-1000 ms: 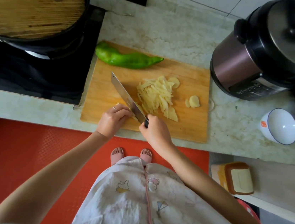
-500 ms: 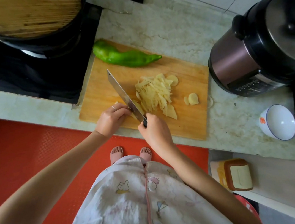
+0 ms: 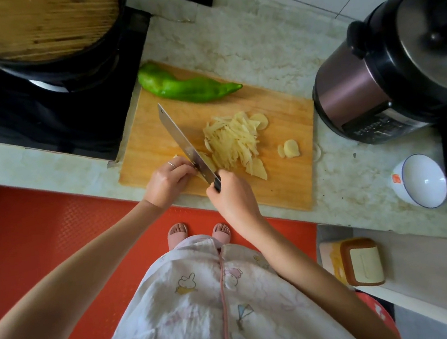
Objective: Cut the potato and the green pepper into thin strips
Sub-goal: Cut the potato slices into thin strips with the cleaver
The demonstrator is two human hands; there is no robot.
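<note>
Here the right hand (image 3: 231, 196) is clamped round the handle of the knife (image 3: 182, 143), its forearm reaching in from the near right. The blade's long axis runs from the handle to a far-left tip over the cutting board (image 3: 289, 183). Against the blade's left face the left hand (image 3: 166, 180), fingers curled, holds down a small piece of potato (image 3: 205, 161). Just right of the blade lies a heap of potato strips (image 3: 233, 142), with a few slices beside it. The green pepper (image 3: 187, 88) lies whole along the board's far edge, tip pointing right. A pressure cooker (image 3: 362, 90) stands to the right on the tabletop (image 3: 243, 40), with a white bowl (image 3: 421, 181) nearer.
</note>
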